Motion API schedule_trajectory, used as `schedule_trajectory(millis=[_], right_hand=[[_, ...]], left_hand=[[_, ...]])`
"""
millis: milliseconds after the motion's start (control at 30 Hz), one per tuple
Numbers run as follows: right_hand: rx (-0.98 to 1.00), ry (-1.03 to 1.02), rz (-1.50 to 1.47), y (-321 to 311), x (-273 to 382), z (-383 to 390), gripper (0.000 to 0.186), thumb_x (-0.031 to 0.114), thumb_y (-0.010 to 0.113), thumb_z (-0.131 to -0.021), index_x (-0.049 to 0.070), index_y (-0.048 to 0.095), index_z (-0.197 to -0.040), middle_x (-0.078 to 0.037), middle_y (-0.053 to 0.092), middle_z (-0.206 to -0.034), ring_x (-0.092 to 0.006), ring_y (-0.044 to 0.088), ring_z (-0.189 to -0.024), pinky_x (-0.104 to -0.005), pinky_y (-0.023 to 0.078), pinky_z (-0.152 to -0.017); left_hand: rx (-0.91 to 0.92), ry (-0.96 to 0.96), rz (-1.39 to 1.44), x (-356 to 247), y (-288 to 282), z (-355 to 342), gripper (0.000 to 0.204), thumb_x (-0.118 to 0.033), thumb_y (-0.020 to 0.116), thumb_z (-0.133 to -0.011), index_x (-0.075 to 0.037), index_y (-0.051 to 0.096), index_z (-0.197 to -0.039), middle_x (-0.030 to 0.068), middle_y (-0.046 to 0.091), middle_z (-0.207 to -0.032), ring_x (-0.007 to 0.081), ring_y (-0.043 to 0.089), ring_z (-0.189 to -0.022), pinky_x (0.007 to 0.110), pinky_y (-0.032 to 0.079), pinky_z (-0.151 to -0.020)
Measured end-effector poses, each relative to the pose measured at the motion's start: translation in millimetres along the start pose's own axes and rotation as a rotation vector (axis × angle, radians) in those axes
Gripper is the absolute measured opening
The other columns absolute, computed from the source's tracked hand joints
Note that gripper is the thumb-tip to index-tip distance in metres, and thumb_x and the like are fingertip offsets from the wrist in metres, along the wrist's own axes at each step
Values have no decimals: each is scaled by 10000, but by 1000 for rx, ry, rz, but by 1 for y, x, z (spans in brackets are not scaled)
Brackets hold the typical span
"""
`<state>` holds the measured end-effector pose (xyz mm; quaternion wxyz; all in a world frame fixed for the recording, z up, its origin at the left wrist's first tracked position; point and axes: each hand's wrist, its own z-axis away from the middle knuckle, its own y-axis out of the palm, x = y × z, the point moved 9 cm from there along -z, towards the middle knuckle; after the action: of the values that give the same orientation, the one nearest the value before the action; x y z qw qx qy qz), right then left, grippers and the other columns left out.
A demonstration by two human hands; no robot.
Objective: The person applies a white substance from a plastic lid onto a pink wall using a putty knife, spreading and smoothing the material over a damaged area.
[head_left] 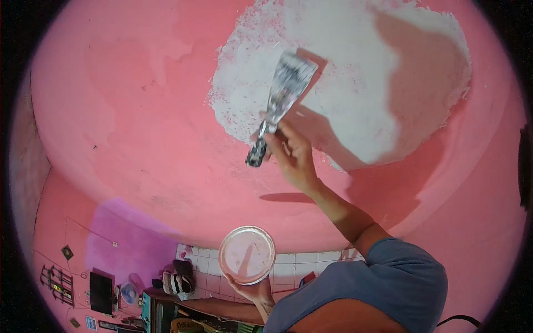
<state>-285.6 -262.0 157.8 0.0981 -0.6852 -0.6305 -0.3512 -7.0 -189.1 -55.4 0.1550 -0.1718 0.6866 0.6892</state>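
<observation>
A putty knife [287, 83] with a wide, smeared metal blade is in my right hand [297, 158], its fingers closed around the neck and dark speckled handle. The blade points up in front of a large patch of white filler [338, 83] on the pink wall [139, 116]; whether it touches cannot be told. Lower down, my left hand [257, 291] grips a round, shallow lid-like dish [236, 252] from below by its edge. A pale streak of material lies across the dish. Shadows of my arm and body fall on the patch.
White floor tiles [286, 272] run along the foot of the wall. At the lower left are a striped bag [180, 282], a fan [129, 293], a dark television screen [101, 292] and a black wall rack [58, 286]. Wooden furniture [216, 308] stands below the dish.
</observation>
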Motion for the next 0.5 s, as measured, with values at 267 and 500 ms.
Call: schedule_trajectory(millis=[267,500], right_hand=[[-90,15,-172,-7,16,-27,285,77,498,-953,-17,518,-1221,-69,650,-908,-43,539,-645,-207,469,-548],[-104,75,-242,-2,-3,-23,313,92,488,-962,-28,499,-1251,-65,648,-909,-47,542,-657,-212,473,-565]], left_hand=[[-51,44,34,-10,-17,5,773,-516,577,-805,-148,314,-1432,190,245,-1481,394,234,-1363,678,269,-1025],[-55,34,32,-4,-7,4,789,-519,579,-802,-117,319,-1429,207,235,-1481,395,228,-1364,647,226,-1067]])
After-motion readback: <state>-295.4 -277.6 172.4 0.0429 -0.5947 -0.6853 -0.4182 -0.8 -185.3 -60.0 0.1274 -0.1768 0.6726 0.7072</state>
